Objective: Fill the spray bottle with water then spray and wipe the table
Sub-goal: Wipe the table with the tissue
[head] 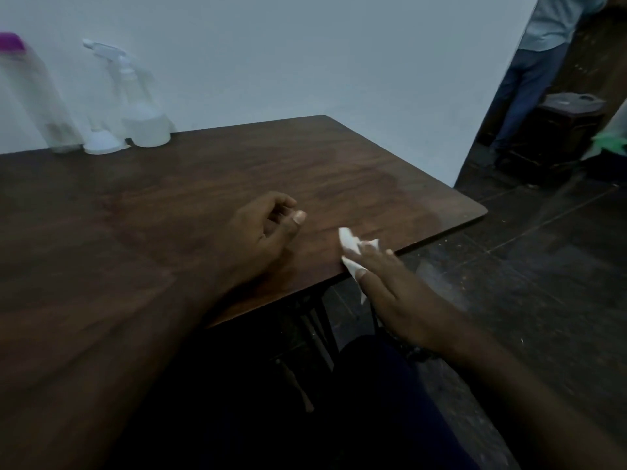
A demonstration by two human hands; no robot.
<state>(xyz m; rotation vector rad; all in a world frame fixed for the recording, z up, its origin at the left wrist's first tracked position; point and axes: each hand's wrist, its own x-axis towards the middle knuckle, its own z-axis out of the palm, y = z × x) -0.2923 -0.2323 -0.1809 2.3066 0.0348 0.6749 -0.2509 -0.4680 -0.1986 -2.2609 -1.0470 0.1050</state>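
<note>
The frame is dim and blurred by motion. The left hand point(261, 232) rests low over the middle of the brown bench point(169, 205), its fingers loosely curled with nothing in them. The right hand point(390, 293) lies at the bench's lower right edge on a white cloth point(347, 242). Its fingers are straight and cover most of the cloth, and a scrap hangs below the edge. Whether the thumb pinches the cloth or only presses it I cannot tell.

In the upper left, by the wall, the spray bottle point(142, 110) stands on the bench, partly full of clear liquid. A white funnel point(101, 142) sits upside down just beside it. A purple-capped bottle point(37, 96) is smeared and cut by the left frame edge. At upper right a standing person point(539, 62) is cropped above the shoulders.
</note>
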